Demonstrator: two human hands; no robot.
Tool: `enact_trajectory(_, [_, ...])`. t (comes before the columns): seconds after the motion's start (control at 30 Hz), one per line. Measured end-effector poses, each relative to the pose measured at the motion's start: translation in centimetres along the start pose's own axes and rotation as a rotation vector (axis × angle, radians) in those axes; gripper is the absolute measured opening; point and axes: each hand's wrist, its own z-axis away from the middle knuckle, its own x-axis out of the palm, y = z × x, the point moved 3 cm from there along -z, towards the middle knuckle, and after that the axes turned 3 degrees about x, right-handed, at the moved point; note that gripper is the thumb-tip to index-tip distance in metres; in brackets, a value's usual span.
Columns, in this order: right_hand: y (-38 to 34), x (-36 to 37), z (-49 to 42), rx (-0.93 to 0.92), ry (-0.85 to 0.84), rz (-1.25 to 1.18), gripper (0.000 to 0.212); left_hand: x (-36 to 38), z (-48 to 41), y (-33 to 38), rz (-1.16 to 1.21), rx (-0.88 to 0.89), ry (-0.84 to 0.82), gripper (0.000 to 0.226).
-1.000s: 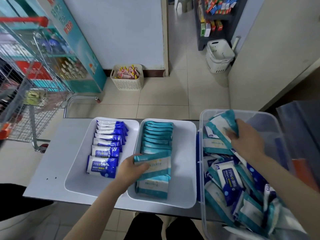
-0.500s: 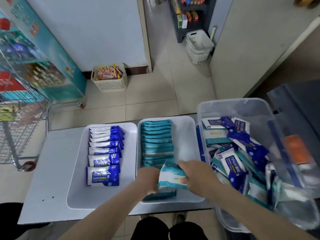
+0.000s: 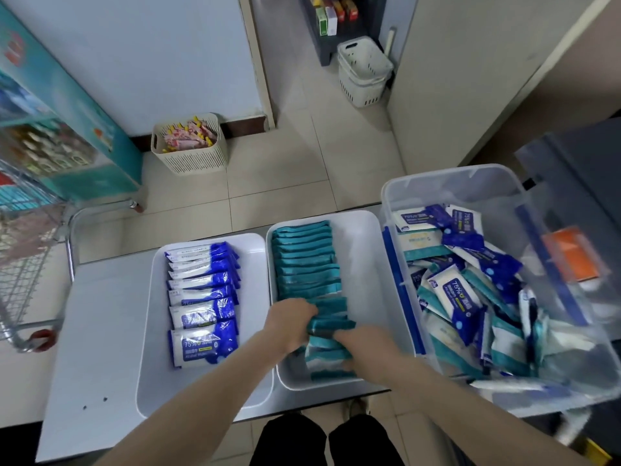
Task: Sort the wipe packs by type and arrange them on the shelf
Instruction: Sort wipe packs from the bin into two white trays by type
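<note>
Left hand beside right hand, curled

Glossy, crinkly plastic film on blue-and-white wipe packs & teal-and-white wipe packs; smooth white plastic rect. trays w/ faint sheen; clear see-thru plastic storage bin; shiny wire metal trolley; cream slotted plastic basket; smooth matt pale tabletop.

Evenly, softly lit from overhead, with only faint shadows on the bench. Bent outward at the edges, wide-angle. Smeared by motion blur at the bin lower right and the cart far left.
</note>
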Motion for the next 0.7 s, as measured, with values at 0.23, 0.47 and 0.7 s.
enact_trajectory(0.23, [1.8,0.9,-0.1,0.178,0.038,-0.149,0.031,-0.3,-0.8,-1.2,-0.061,0.001,-0.117,0.042])
enact_trajectory(0.47, [1.1,1.7,-0.7,0.227,0.069,-0.243,0.018,1.0,-0.5,-0.6,-0.19,-0.003,-0.177,0.021])
enact_trajectory(0.7, [0.1,2.0,-0.7,0.208,0.114,-0.294,0.019,0.3,-0.6,0.1,-0.254,0.028,-0.3,0.013])
